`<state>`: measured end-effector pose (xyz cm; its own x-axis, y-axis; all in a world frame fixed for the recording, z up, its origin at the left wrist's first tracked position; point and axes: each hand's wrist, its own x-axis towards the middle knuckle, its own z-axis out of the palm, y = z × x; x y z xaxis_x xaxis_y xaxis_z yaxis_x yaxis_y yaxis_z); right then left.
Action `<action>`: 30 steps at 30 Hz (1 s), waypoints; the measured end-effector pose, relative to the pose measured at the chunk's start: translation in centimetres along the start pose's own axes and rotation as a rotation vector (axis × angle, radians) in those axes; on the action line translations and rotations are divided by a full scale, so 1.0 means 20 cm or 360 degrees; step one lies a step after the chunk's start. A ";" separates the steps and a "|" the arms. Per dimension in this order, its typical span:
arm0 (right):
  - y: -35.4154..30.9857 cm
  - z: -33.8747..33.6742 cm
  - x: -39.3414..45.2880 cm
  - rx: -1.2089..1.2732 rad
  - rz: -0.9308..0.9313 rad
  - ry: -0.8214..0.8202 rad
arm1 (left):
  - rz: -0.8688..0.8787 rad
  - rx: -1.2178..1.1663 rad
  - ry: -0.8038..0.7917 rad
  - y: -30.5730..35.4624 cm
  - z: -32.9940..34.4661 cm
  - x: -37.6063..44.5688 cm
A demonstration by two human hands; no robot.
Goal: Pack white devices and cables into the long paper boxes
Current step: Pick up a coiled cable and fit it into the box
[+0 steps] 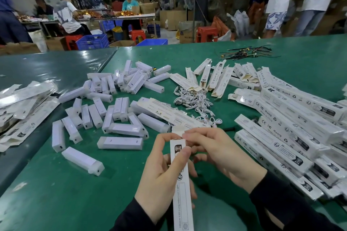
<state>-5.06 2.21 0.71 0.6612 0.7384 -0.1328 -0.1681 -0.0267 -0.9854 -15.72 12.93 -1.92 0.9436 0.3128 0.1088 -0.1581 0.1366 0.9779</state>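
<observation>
My left hand [159, 174] grips a long white paper box [181, 184] upright near the table's front, thumb on its printed face. My right hand [216, 154] pinches the box's open top flap [178, 131]. Whatever is inside the box is hidden. Several white devices [116, 99] lie scattered on the green table [65, 193] to the left and ahead. A tangle of white cables [195, 99] lies in the middle. Open paper boxes [214, 78] fan out beyond the cables.
Several long boxes are stacked at the right [293, 129]. Flat boxes are heaped at the far left [22, 103]. Black cable ties [247, 52] lie at the back right. Beyond the table, people sit and stand among cartons, blue crates and red stools.
</observation>
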 end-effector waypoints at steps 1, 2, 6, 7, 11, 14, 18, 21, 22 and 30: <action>-0.01 0.01 0.00 -0.0022 -0.0022 0.0036 | 0.0015 0.0022 0.0007 0.00 0.00 0.00; 0.00 0.01 0.00 -0.0042 -0.0069 0.0089 | 0.0030 0.0035 0.0026 0.00 0.00 0.00; -0.02 0.00 -0.02 -0.0271 -0.0408 0.0138 | 0.0074 0.0071 0.0104 0.00 0.01 0.00; -0.03 0.00 -0.03 -0.0367 -0.0445 0.0054 | 0.0067 0.0060 0.0105 0.00 0.01 0.00; -0.04 -0.01 -0.03 -0.0495 -0.0401 -0.0064 | 0.0052 0.0057 0.0124 0.04 0.01 0.00; -0.04 -0.01 -0.02 -0.0439 -0.0290 -0.0063 | 0.0017 0.0057 0.0132 0.06 0.01 0.00; -0.03 -0.01 -0.02 -0.0463 -0.0283 -0.0099 | -0.0090 -0.0045 0.0088 0.06 0.00 -0.01; -0.04 0.00 -0.02 -0.0510 -0.0256 -0.0033 | -0.0154 -0.0105 0.0031 0.06 0.00 0.00; -0.04 0.01 -0.03 -0.0516 -0.0266 0.0001 | -0.0176 -0.0122 0.0020 0.05 0.00 0.00; -0.05 -0.01 -0.04 -0.0475 -0.0126 -0.0135 | -0.0201 -0.0175 -0.0077 0.03 0.01 -0.01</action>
<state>-5.27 1.52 1.72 0.5984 0.7991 -0.0573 0.1116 -0.1540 -0.9817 -15.86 12.71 -1.34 0.9705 0.2412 -0.0025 -0.0658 0.2746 0.9593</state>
